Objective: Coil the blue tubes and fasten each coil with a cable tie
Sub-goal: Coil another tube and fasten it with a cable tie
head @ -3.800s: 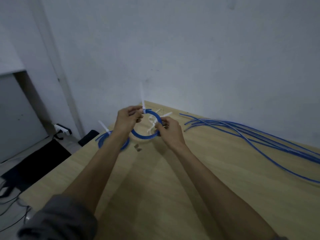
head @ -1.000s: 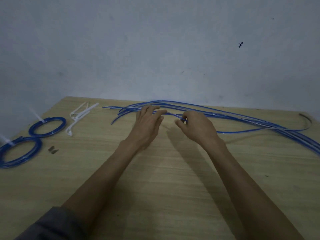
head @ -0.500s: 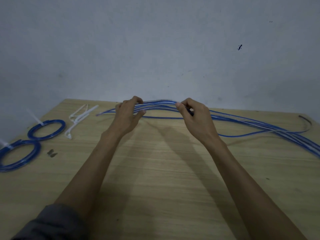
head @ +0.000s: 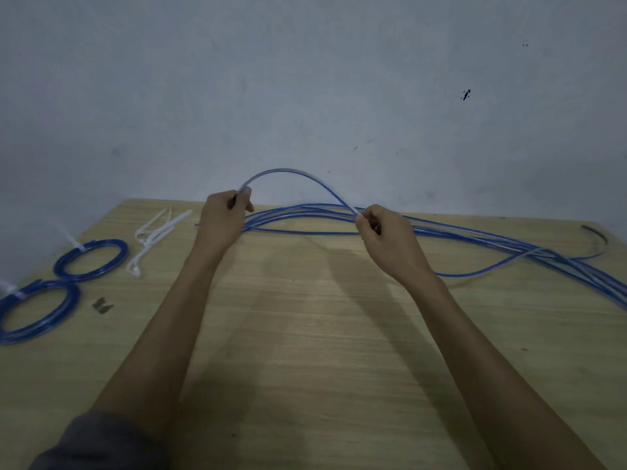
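Start of a third coil. Left hand (head: 222,217) pinching one end of a tube (head: 288,173), right hand (head: 385,237) pinching the same tube further along; hands apart, each clamped on it, raised just above the table (head: 305,334) near its far edge. Between them, an arch of tube bowed upward against the wall. Rest of that tube trailing down to the right into the loose tubes (head: 475,237), which lie along the far edge and run off toward the right edge.

Two coils (head: 90,259) already tied, lying at the left edge, one nearer, one further back, tie tails sticking up. Spare ties (head: 154,237) on the table between the coils and the left hand, near the far left corner.

Next, by judgement: bring the right hand's length round to the left hand to close the first loop, then feed more tube hand over hand, keeping loops the same size as the finished ones. Likely snag: the trailing length tangled among the others, so a steady pull to free it.
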`<state>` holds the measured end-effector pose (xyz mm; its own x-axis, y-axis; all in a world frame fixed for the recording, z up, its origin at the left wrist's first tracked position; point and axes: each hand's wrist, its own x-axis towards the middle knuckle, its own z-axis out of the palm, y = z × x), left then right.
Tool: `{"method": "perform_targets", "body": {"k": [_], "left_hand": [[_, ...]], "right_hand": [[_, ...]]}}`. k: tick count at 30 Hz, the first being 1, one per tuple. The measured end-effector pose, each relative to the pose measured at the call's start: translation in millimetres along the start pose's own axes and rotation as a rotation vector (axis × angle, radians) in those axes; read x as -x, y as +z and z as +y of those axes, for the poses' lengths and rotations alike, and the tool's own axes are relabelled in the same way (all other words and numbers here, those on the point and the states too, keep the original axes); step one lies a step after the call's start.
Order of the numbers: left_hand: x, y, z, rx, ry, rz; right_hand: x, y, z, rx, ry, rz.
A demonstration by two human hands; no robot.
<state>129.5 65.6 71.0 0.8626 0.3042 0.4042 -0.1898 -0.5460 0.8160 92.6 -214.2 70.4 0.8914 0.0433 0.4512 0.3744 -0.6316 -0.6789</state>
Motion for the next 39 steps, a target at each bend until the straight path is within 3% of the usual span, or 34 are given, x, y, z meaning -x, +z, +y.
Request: {"method": "perform_targets", "body": {"k": [6,10,15,22,24,26,28,30,32,35,39], "left_hand": [[19.9,46.2,37.1,0.916,-0.444,-0.283],[25.8,50.0,40.8,1.262,-0.529,-0.345],[29.5,57.9,43.6,1.274,-0.546,-0.251],[42.3,64.0,61.9,1.4,-0.611,-0.159],[44.7,62.8,69.4,1.312,-0.592,-0.16],[48.0,63.1,66.9,0.887,-0.418,-0.141],[51.1,65.0,52.5,0.228,-0.042,-0.013],[51.5,65.8,41.2,-0.172,0.397,0.015],[49.8,65.0,41.2,-0.285,0.614,-0.178],[49.7,61.6,44.8,-0.262,0.633,-0.452],[47.3,65.1,34.7,-0.259,0.538,-0.484]], "right_hand": [[5.1,5.3,-4.1,-0.097,0.011,-0.06],[9.9,9.8,-3.0,-0.061,-0.074,-0.068],[18.3,21.7,-4.8,-0.075,-0.001,-0.227],[17.0,26.5,-5.5,-0.082,0.003,-0.265],[16.3,24.8,-5.8,-0.128,0.036,-0.281],[16.2,21.0,-7.8,-0.226,0.089,-0.296],[14.9,15.7,-8.2,-0.278,0.144,-0.306],[12.9,8.6,-9.0,-0.266,0.172,-0.298],[11.6,1.4,-9.5,-0.271,0.176,-0.296],[10.7,-6.0,-7.9,-0.296,0.203,-0.285],[7.6,-3.0,-7.4,-0.36,0.22,-0.163]]}}
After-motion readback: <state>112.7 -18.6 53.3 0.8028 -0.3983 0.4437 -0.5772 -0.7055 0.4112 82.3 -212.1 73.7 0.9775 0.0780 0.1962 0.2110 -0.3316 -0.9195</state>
